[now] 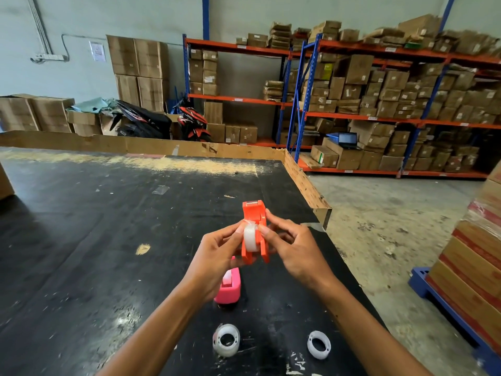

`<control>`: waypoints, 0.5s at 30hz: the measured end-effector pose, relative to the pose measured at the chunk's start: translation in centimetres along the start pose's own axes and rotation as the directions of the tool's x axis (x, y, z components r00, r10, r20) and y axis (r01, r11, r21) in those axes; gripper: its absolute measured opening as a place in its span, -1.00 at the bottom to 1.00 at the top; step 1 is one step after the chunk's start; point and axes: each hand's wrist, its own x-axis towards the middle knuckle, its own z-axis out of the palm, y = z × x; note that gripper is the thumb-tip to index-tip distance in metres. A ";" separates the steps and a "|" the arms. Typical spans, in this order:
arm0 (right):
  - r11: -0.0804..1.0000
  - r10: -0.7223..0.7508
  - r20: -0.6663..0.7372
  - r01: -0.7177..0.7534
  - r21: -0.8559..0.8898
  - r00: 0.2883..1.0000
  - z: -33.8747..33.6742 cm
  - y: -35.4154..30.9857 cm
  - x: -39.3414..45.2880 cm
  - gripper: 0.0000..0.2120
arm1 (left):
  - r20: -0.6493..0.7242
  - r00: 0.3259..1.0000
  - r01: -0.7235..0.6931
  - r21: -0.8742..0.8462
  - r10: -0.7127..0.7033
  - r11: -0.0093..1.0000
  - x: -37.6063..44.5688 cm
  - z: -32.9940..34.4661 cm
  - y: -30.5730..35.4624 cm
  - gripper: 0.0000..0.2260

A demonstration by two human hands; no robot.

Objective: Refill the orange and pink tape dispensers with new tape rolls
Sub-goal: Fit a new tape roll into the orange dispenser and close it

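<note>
Head view, two hands [217, 256] [295, 253], two dispensers [253, 229] [229, 290], three rolls [250, 238] [226, 340] [319, 344]

Pink dispenser [229, 290] partly behind left wrist.

one head-worn wide-angle view (the only one), looking forward and down from above the near edge of a black worktable [113, 229], close over both forearms; its upper half faces across the warehouse to stacked shelving [379, 104], bent by the lens
</note>
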 end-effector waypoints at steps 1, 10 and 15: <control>1.000 0.005 0.006 -0.005 -0.006 1.000 0.1 0.2 0.0 -0.55 | 0.005 1.000 -0.002 0.021 0.002 1.000 0.0 0.0 0.0 -0.74; 0.964 -0.089 -0.075 0.067 -0.258 0.993 -0.3 -1.2 0.1 -0.65 | -0.074 0.997 -0.030 0.041 0.033 0.999 -0.3 0.6 -0.2 -0.75; 0.929 -0.039 0.004 0.038 -0.367 0.999 -0.7 -2.8 0.5 -0.74 | -0.081 0.994 -0.069 0.077 0.076 0.995 -1.0 1.0 -0.3 -0.73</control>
